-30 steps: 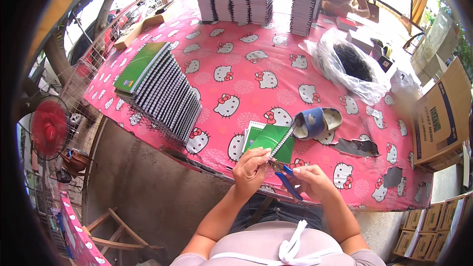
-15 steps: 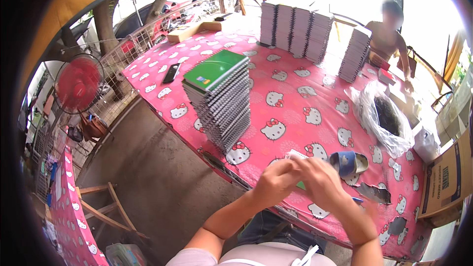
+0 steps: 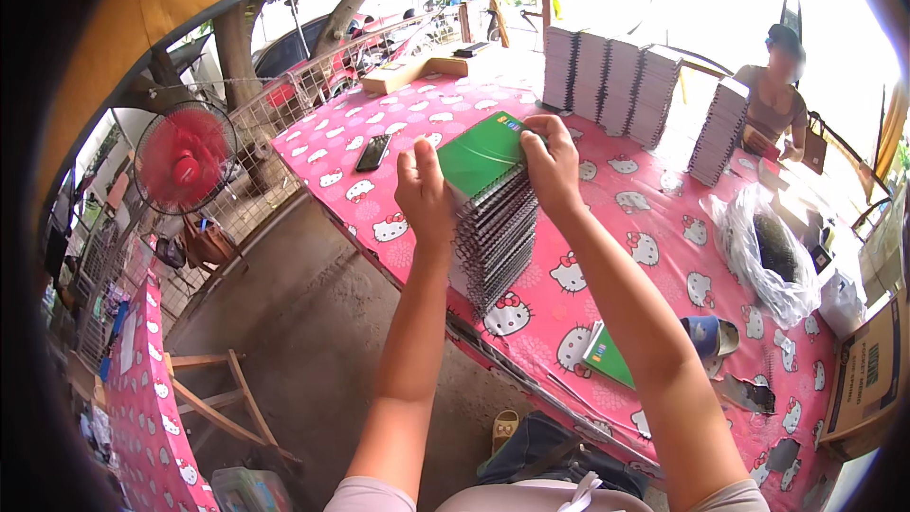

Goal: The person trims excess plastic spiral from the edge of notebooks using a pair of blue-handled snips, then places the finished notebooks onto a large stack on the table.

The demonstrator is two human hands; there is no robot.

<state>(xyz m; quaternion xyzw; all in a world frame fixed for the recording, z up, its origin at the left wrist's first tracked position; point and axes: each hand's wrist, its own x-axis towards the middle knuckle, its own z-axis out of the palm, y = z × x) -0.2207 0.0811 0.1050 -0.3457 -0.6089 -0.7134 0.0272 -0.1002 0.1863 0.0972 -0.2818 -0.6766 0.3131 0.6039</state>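
A tall stack of spiral notebooks [image 3: 495, 242] stands near the table's front edge, with a green-covered notebook [image 3: 483, 159] on top. My right hand [image 3: 553, 163] grips that notebook at its right corner, thumb on the cover. Against the left side of the stack's top rests my left hand [image 3: 425, 192], fingers stretched upward and partly apart. Whether it grips anything is hard to see. Another green notebook [image 3: 607, 356] lies at the near edge, partly behind my right forearm.
Tall notebook stacks [image 3: 607, 85] stand at the back, another stack [image 3: 718, 133] beside a seated person. A phone [image 3: 373, 153] lies left. Right are a plastic bag [image 3: 749, 228], a blue slipper [image 3: 703, 334] and a cardboard box [image 3: 864, 374]. A red fan [image 3: 186, 159] stands beyond the table.
Both hands have moved from the near edge up to the stack. The top cover's print now sits at the far right corner instead of the near left. A green notebook at the near edge is uncovered.
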